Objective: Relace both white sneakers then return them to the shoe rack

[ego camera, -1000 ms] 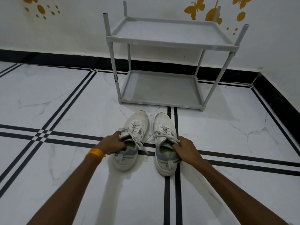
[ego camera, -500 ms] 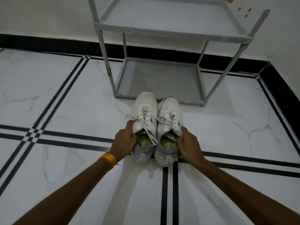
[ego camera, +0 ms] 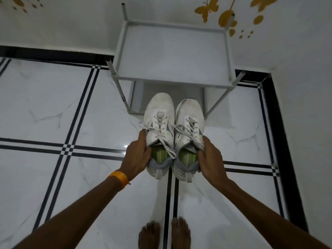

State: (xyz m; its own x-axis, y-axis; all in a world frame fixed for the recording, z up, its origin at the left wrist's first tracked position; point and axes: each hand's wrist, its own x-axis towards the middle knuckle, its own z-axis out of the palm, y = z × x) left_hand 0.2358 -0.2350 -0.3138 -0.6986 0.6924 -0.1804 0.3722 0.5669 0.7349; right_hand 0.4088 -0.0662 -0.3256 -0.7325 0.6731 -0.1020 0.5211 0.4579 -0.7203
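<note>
Both hands clamp the pair of white sneakers side by side: the left hand [ego camera: 137, 155] wraps the outer side of the left sneaker [ego camera: 159, 135] with its thumb hooked inside the collar, and the right hand [ego camera: 210, 159] does the same on the outer side of the right sneaker [ego camera: 188, 139]. The two shoes touch along their inner sides, toes pointing away from the person toward the shoe rack [ego camera: 172, 56], heels nearest the body, green insoles showing in the openings. They appear held up off the floor [ego camera: 53, 108], in front of the rack and over its lower front edge. White laces [ego camera: 161, 131] run through the eyelets of both, with loose ends trailing across the tongues and one end hanging over the left shoe's opening. An orange wristband [ego camera: 118, 177] sits on the left wrist. Bare feet [ego camera: 163, 234] stand on the white marble tiles below, either side of a black inlay line
</note>
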